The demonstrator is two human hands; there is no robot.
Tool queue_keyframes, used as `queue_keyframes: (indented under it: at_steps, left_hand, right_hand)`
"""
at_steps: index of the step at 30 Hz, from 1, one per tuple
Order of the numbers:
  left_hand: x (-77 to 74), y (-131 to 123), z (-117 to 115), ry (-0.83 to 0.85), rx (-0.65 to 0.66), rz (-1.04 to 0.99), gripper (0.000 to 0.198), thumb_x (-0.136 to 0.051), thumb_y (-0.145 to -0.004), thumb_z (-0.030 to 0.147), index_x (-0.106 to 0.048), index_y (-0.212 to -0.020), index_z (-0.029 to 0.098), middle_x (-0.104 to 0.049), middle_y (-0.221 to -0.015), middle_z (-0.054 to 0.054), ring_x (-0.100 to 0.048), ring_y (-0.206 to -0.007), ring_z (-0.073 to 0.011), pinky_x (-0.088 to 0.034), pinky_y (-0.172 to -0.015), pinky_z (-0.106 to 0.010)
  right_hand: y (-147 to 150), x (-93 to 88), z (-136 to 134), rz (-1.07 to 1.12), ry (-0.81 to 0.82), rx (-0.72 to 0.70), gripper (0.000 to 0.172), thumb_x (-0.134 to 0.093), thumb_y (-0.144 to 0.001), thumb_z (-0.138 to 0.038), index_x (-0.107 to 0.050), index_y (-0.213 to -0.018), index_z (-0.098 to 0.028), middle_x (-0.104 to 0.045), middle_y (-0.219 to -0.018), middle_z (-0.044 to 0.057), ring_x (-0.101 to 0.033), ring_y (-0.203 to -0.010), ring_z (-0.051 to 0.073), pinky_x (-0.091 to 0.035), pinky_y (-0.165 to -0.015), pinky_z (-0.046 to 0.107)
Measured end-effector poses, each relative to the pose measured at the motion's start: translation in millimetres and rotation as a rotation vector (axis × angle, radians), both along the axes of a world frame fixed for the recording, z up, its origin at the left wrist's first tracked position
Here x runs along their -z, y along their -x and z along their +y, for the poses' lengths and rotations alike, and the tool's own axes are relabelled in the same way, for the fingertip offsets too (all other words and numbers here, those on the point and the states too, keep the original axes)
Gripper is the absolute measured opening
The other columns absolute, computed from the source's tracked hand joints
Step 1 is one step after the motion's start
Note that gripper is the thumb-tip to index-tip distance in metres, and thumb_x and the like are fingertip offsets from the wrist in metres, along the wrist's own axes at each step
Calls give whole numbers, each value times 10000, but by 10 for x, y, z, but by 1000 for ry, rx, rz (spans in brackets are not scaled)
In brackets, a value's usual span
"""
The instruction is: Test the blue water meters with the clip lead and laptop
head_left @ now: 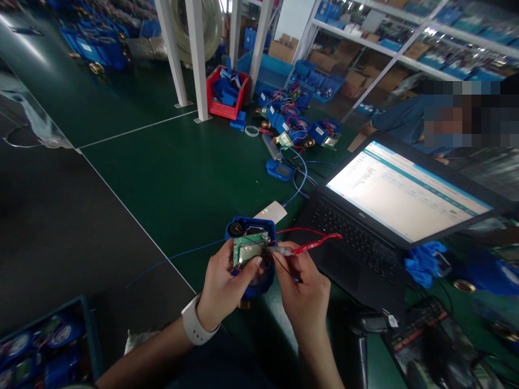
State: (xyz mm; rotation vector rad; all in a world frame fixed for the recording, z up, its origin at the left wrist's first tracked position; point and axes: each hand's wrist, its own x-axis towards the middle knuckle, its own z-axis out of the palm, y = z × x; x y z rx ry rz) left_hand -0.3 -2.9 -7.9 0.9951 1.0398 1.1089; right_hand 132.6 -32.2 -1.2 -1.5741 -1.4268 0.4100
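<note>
My left hand (pixel 225 286) grips a small green circuit board (pixel 248 249) that sits on top of a blue round meter housing (pixel 251 229), thumb on its lower edge. My right hand (pixel 302 289) is closed in a pinch on a red clip lead (pixel 318 244) whose tip touches the board's right side. Red and black wires run from the board past my right fingers. A white band is on my left wrist.
An open laptop (pixel 389 216) with a lit screen stands to the right. A white card reader (pixel 271 212) with a red light lies behind the meter. Several blue meters (pixel 298 129) and a red bin (pixel 227 92) sit farther back. Another person sits at right.
</note>
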Motion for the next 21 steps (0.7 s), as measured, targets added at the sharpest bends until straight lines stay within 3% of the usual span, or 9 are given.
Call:
queue_keyframes:
  at_steps: [21]
  left_hand:
    - [-1, 4, -13, -19, -6, 28, 148, -694, -754, 244, -620, -877, 207, -703, -698, 28, -664, -586, -119, -555, -547, -200]
  right_hand:
    - [6, 14, -3, 3, -26, -7, 99, -599, -881, -220, -642, -969, -206, -716, -778, -10, -688, -661, 134, -534, -585, 192]
